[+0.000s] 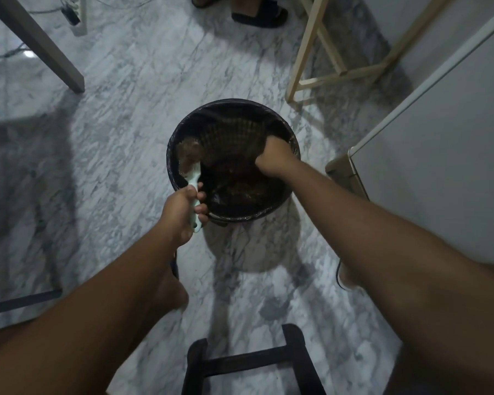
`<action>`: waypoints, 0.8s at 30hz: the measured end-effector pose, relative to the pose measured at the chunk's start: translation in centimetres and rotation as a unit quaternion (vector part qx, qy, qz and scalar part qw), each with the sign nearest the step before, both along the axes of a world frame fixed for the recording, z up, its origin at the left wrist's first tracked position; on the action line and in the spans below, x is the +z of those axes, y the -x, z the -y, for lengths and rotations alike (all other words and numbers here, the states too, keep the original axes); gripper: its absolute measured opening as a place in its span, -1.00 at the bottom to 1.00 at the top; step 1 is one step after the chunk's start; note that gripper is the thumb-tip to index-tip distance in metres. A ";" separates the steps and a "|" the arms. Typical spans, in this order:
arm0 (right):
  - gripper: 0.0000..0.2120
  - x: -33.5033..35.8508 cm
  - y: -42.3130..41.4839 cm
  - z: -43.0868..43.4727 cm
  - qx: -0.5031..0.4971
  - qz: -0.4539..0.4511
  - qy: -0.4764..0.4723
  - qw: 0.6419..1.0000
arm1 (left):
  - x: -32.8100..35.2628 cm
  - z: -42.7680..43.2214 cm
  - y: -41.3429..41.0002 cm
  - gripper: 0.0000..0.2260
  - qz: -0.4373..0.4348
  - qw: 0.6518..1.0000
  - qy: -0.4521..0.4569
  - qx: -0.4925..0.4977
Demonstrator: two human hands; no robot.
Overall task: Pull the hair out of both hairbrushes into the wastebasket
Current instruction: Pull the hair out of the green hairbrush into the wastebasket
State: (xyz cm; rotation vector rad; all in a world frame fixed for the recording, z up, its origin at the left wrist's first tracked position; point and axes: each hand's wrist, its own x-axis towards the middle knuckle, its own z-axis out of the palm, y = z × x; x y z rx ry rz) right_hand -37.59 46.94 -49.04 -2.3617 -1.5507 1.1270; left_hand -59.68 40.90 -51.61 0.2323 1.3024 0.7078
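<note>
Here we are looking down into the basket (236,103), a round black one with a dark liner folded over its rim, standing on the marble floor (120,124). Our left hand (180,215) is hovering at the basket's near-left rim, its fingers curling tightly round the pale green handle of the brush (194,178). The brush head is reaching over the rim into the basket's left side, and a thick mat of brown hair (187,152) is clinging to its bristles. Our right hand (274,158) is dipping inside the basket against its right wall; the fingers are lost in the dark there, so we cannot tell whether they are gripping anything or hanging loose. Brownish clumps (240,189) are lying at the basket's bottom. Beyond the basket, someone's feet in dark sandals (257,12) are showing. A pale wooden frame (317,52) is standing beyond and right of the basket, a white cabinet (439,138) just right of it, a table leg (49,49) beyond and left, and a black stool (254,363) on the near side.
</note>
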 end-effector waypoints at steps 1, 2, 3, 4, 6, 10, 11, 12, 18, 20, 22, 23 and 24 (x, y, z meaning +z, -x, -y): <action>-0.45 -0.4 0.4 0.3 0.026 0.021 0.038 0.999 | 0.2 0.0 -0.2 -0.84 0.002 1.000 -0.006 -0.013; -0.35 -0.5 0.9 0.5 0.029 0.018 0.027 0.999 | 0.2 -0.1 -0.3 -0.83 0.003 1.000 -0.010 -0.027; -0.32 -0.7 1.4 0.6 0.018 -0.010 -0.023 1.000 | 0.3 -0.2 -0.5 -0.83 0.005 0.999 -0.012 -0.039; -0.37 -1.1 1.8 0.7 0.007 -0.052 -0.092 0.994 | 0.4 -0.2 -0.7 -0.82 0.007 0.999 -0.013 -0.050; -0.49 -1.1 2.6 1.1 0.001 -0.134 -0.191 0.973 | 0.6 -0.4 -1.1 -0.82 0.011 0.997 -0.018 -0.070; -0.65 -1.4 3.5 1.5 0.043 -0.154 -0.271 0.949 | 1.0 -0.3 -2.2 -0.84 0.003 0.993 -0.039 -0.107; -0.75 -1.5 3.5 1.3 0.036 -0.140 -0.298 0.944 | 1.1 -0.2 -2.4 -0.84 0.004 0.993 -0.041 -0.109; -0.81 -1.6 3.4 1.2 0.018 -0.138 -0.322 0.937 | 1.2 -0.2 -2.5 -0.84 0.005 0.993 -0.040 -0.107; -0.86 -0.3 2.5 0.8 -0.091 -0.131 -0.466 0.870 | 1.4 -0.3 -3.7 -0.81 0.027 0.996 -0.039 -0.078; -0.86 0.2 2.6 0.8 -0.118 -0.127 -0.510 0.843 | 1.4 -0.4 -4.3 -0.82 0.029 0.996 -0.045 -0.075; -0.85 0.9 2.9 0.9 -0.161 -0.142 -0.529 0.821 | 1.2 -0.5 -4.6 -0.83 0.033 0.997 -0.038 -0.057; -0.84 1.5 2.9 0.8 -0.191 -0.153 -0.536 0.808 | 0.9 -0.5 -4.5 -0.85 0.039 0.998 -0.026 -0.036; -0.84 2.3 2.7 0.6 -0.227 -0.169 -0.542 0.791 | 0.6 -0.5 -4.2 -0.85 0.044 0.999 -0.014 -0.014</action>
